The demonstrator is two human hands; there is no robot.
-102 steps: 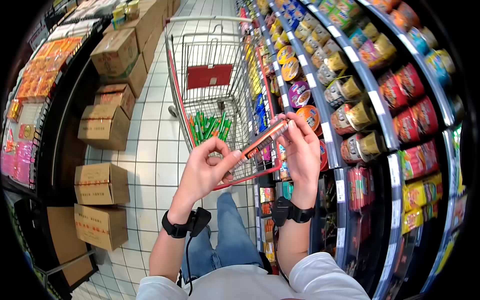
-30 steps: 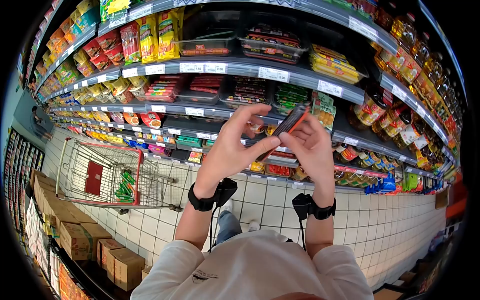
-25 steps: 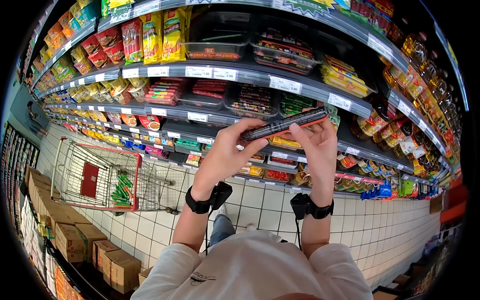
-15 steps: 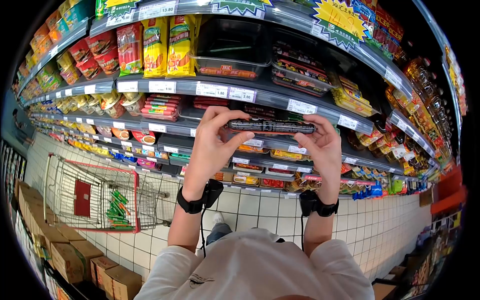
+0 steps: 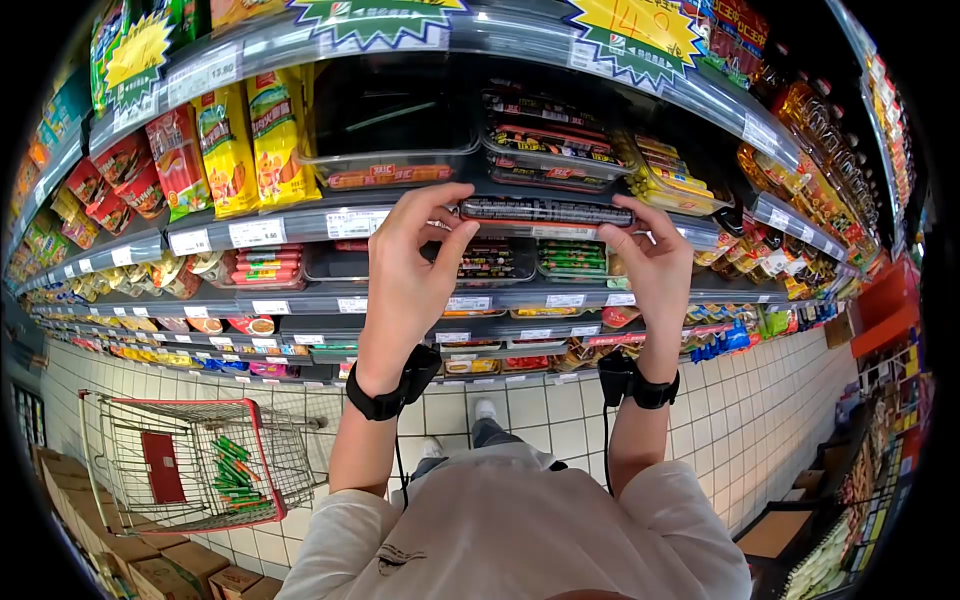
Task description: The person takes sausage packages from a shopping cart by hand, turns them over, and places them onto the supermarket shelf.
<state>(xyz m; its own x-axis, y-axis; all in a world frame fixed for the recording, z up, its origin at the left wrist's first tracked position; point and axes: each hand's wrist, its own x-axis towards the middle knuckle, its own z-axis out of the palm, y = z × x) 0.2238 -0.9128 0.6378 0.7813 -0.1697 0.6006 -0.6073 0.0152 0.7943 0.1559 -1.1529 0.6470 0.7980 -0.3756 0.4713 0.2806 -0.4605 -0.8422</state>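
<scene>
A long, thin sausage in a black wrapper with pale print (image 5: 545, 212) is held level in front of the shelves. My left hand (image 5: 420, 255) pinches its left end between thumb and fingers. At the other end, the thumb and fingers of my right hand (image 5: 655, 265) close on it. Just behind it, a clear tub of dark-wrapped sausages (image 5: 555, 150) stands on the shelf. To the left of that tub is another clear tub, with orange-wrapped sausages (image 5: 385, 175) at its front. Green-wrapped sausages (image 5: 572, 260) lie one shelf lower, between my hands.
A wire shopping cart with red trim (image 5: 258, 450) stands at left, several green-wrapped sticks (image 5: 236, 475) inside. Cardboard boxes (image 5: 180, 575) line the lower left. Yellow bags (image 5: 222, 150) hang at upper left; oil bottles (image 5: 835, 130) stand at right. Price tags (image 5: 257, 232) run along the shelf edges.
The shelves and cart have shifted left in view as I moved right along them. Both hands still hold the sausage, now slightly higher in view. A second shoe has come into sight.
</scene>
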